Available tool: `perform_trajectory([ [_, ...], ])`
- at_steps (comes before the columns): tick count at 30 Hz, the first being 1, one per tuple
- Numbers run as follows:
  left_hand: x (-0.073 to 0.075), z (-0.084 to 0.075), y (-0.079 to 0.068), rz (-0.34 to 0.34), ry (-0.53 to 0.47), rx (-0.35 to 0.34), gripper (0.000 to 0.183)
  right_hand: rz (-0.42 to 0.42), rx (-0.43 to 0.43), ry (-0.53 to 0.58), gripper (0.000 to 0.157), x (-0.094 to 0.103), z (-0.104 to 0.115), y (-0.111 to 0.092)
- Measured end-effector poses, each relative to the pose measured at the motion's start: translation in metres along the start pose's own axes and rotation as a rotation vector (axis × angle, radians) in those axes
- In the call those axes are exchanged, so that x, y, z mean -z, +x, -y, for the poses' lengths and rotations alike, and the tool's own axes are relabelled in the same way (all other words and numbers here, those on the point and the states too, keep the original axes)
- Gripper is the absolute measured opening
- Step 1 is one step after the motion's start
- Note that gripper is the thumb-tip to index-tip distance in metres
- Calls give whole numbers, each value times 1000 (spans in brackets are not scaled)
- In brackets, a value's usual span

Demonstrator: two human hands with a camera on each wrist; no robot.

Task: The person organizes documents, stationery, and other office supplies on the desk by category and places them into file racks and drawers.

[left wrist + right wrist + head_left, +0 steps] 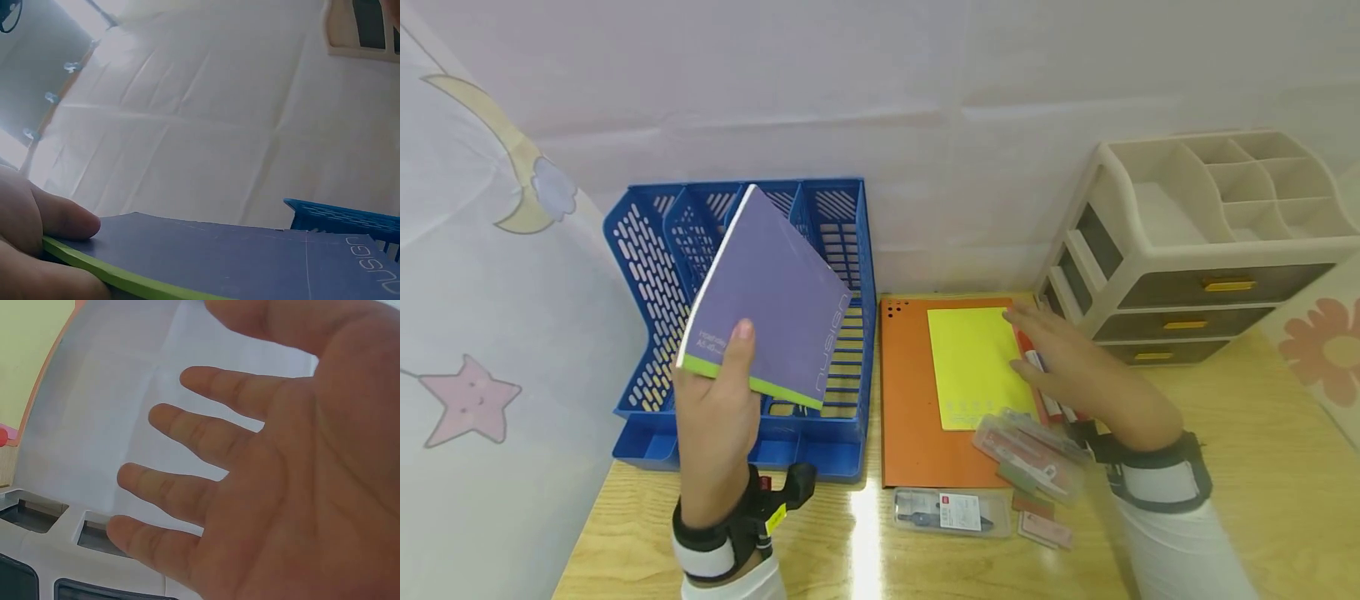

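Observation:
My left hand (718,425) grips a purple notebook (782,292) by its lower edge, thumb on the cover, and holds it tilted in front of a blue file rack (835,425). In the left wrist view the same notebook (206,256) shows its green spine strip beside the thumb. Fingers spread and holding nothing, my right hand (1075,367) hovers above the right side of a yellow booklet (977,358). That booklet lies on an orange folder (910,417). In the right wrist view the palm of the right hand (262,481) faces the camera.
A beige drawer organizer (1232,258) stands at the right. Red and white markers (1041,375) lie beside the booklet, near a blurred clear case (1030,450). In front are a boxed compass (951,512) and small erasers (1045,529). A white cloth (925,125) hangs behind.

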State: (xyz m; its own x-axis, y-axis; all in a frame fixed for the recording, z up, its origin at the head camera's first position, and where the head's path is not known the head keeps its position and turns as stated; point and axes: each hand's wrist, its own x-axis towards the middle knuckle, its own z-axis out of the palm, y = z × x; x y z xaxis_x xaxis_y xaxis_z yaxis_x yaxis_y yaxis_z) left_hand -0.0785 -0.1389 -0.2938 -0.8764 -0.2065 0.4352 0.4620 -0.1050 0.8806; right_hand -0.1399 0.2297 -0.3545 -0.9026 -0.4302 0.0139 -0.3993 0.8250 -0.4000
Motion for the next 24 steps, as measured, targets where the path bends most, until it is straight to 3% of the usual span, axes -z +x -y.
perform_trajectory([
  [4, -5, 8, 5, -41, 180, 90, 38, 24, -18, -7, 68, -1, -1, 0],
  [9, -8, 24, 12, -27, 241, 168, 40, 40, -34, -7, 69, -3, -1, 0],
  [15, -14, 44, 20, 38, 186, 123, 47, 45, -35, -5, 67, -3, -2, 2],
  [24, -24, 65, 24, 121, 208, 82, 54, 38, 25, 44, 65, -6, 1, 0],
])
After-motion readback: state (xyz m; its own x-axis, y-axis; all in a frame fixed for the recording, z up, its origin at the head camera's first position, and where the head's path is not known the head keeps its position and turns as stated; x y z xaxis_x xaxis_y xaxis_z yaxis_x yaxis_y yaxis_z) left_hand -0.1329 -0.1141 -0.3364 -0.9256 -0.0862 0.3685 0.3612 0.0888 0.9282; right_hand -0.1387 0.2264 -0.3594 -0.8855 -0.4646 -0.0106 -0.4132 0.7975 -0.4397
